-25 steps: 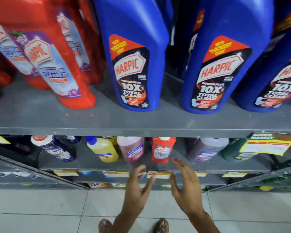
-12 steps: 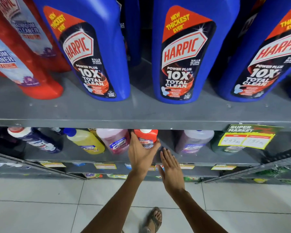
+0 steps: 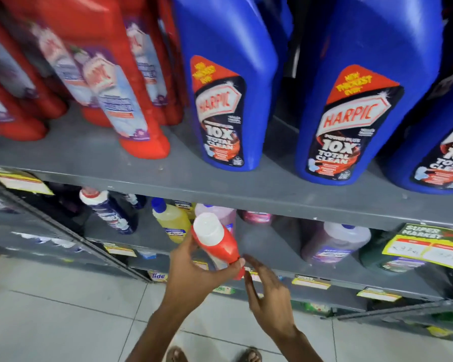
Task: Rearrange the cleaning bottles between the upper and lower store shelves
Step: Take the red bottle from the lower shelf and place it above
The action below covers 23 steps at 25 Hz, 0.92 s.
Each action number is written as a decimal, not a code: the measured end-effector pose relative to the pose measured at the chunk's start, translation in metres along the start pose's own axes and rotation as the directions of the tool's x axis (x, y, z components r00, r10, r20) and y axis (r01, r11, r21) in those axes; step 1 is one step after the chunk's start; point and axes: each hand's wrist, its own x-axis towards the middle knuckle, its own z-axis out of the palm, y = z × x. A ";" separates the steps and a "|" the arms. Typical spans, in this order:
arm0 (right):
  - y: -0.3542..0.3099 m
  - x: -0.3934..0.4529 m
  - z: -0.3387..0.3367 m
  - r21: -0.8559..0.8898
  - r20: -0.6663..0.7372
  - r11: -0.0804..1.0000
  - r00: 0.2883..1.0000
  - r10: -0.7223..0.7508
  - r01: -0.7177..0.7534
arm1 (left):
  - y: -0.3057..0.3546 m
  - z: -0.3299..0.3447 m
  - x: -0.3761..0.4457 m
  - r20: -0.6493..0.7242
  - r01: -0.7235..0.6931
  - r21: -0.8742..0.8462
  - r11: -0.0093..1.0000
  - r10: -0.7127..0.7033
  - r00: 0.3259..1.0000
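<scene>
My left hand [image 3: 194, 267] is shut on a small red bottle with a white cap [image 3: 216, 240], held tilted in front of the lower shelf [image 3: 272, 250]. My right hand [image 3: 268, 291] hovers just right of the bottle's base, fingers apart, holding nothing. On the upper shelf [image 3: 220, 184] stand large blue Harpic bottles [image 3: 225, 100] and tall red Harpic bottles [image 3: 107, 82]. The lower shelf holds a yellow bottle [image 3: 171, 222], a pink bottle [image 3: 220, 212] partly hidden behind the held bottle, a dark blue bottle [image 3: 110, 212] and a purple bottle [image 3: 332, 241].
A yellow-green price sign [image 3: 426, 245] hangs from the upper shelf edge at right. A dark green bottle [image 3: 382, 259] sits behind it. Price tags line the shelf fronts. More shelves lie below, above a tiled floor [image 3: 63, 322]. My sandalled feet show at the bottom.
My left hand has closed on the small red bottle and drawn it out from the lower shelf toward me. The right hand has moved beside its base. The view shifted right and up.
</scene>
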 end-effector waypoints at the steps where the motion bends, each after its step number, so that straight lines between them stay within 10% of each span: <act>1: -0.020 0.000 0.001 0.044 -0.023 0.998 0.999 -0.049 0.050 | 0.014 -0.021 0.000 -0.004 -0.026 -0.006 1.000 0.026 1.000; 7: -0.152 0.039 -0.002 0.191 -0.280 0.920 0.918 -0.282 0.341 | 0.106 -0.146 0.009 -0.147 -0.252 -0.122 0.960 0.234 0.961; 13: -0.268 0.114 0.002 0.050 -0.194 0.860 0.850 -0.490 0.507 | 0.172 -0.231 0.075 -0.380 -0.484 -0.173 0.858 0.396 0.836; 23: -0.286 0.162 0.057 -0.353 -0.090 0.847 0.887 -0.454 0.398 | 0.182 -0.235 0.166 -0.315 -0.481 -0.122 0.868 0.426 0.848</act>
